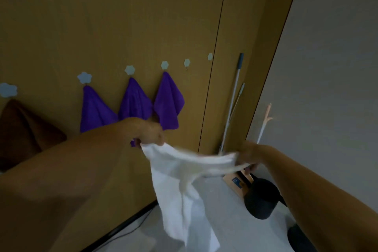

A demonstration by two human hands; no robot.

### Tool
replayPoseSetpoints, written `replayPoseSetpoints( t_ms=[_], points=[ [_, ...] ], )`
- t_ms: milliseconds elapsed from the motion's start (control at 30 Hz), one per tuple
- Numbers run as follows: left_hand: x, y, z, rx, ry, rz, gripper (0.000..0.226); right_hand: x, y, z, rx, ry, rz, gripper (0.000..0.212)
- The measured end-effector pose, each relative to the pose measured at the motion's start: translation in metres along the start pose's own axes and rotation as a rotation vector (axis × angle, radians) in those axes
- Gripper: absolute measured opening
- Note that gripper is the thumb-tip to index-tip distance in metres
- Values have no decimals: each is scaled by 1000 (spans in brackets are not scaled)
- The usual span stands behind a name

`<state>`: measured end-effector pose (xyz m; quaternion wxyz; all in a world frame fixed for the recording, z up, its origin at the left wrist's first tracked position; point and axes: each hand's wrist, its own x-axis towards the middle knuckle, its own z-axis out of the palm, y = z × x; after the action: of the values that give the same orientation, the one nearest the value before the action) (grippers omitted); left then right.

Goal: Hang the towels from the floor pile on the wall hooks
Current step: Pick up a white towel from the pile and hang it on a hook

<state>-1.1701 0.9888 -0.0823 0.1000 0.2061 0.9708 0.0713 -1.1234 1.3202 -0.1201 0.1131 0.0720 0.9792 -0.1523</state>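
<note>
White towel [180,190] top edge stretched between pinching hands, left [150,133] and right [248,157].

Dim, flat indoor light, wide-angle bending at the edges, motion blur on the white towel [180,186]

Two bare hooks [186,62] right of the purple towels [135,102] have open wall around them; those further left are taken. Mop handles [235,92] lean in the corner beside them; a black bin [260,198] stands below.
</note>
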Motion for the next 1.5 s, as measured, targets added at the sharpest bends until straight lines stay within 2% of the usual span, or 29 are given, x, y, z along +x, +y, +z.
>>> replayPoseSetpoints(
  t_ms=[33, 100, 133, 200, 300, 367, 467, 533, 567, 633, 667, 733, 767, 800, 867, 933, 967, 1033, 1100, 1167, 1233, 1267, 1300, 1400, 1500],
  points=[
    [0, -3, -6, -77, 31, -36, 23, 0, 0, -3, 97, 26, 46, 13],
    [2, 0, -23, -333, 315, -84, 29, 1, -3, -19, 551, 280, 81, 20],
    [3, 7, -31, -453, 418, -109, 29, 1, -8, -27, 776, 323, 85, 26],
    [3, 29, -42, -786, 372, -125, 24, -6, -23, -38, 1052, 208, 55, 32],
    [2, 78, -57, -1283, 219, -40, 16, -17, -55, -42, 1243, -79, -113, 35],
    [4, 107, -69, -1451, 189, 17, 11, -21, -74, -42, 1325, -224, -274, 31],
    [7, 132, -85, -1492, 204, 73, 7, -23, -93, -47, 1331, -343, -555, 44],
    [9, 133, -92, -1468, 199, 123, 12, -21, -102, -53, 1217, -291, -659, 50],
    [10, 129, -95, -1458, 186, 154, 9, -18, -105, -57, 1154, -202, -679, 45],
    [10, 117, -101, -1460, 235, 177, 9, -10, -109, -67, 1179, -16, -632, 33],
    [10, 107, -101, -1481, 313, 152, 15, -5, -110, -73, 1266, -3, -589, 32],
    [8, 83, -94, -1469, 478, 71, 19, 3, -108, -87, 1520, -125, -498, 32],
    [6, 69, -86, -1402, 482, 19, 24, 6, -107, -94, 1631, -230, -507, 31],
    [5, 56, -75, -1325, 406, -30, 34, 8, -109, -100, 1708, -337, -563, 32],
    [3, 39, -51, -1240, 56, -38, 60, 6, -118, -110, 1801, -484, -685, 38],
    [0, 40, -36, -1214, -260, 37, 60, 5, -132, -116, 1880, -531, -699, 39],
    [1, 45, -32, -1205, -338, 46, 57, 5, -138, -119, 1904, -528, -693, 36],
    [0, 54, -31, -1235, -342, 27, 56, 11, -141, -123, 1924, -496, -694, 30],
    [2, 57, -38, -1347, -213, -2, 58, 15, -137, -118, 1893, -492, -704, 36],
    [4, 57, -52, -1505, -54, -27, 58, 20, -131, -105, 1780, -514, -603, 51],
    [7, 57, -66, -1607, 58, -37, 63, 21, -126, -87, 1602, -723, -551, 71],
    [8, 56, -71, -1620, 94, -46, 67, 20, -124, -79, 1543, -835, -554, 72],
    [8, 55, -75, -1615, 106, -54, 69, 19, -123, -73, 1472, -873, -552, 68],
    [7, 54, -73, -1598, 104, -45, 54, 15, -119, -75, 1172, -679, -462, 52],
    [7, 57, -63, -1668, 176, 9, 36, 19, -119, -82, 1219, -523, -368, 40]
  ],
)
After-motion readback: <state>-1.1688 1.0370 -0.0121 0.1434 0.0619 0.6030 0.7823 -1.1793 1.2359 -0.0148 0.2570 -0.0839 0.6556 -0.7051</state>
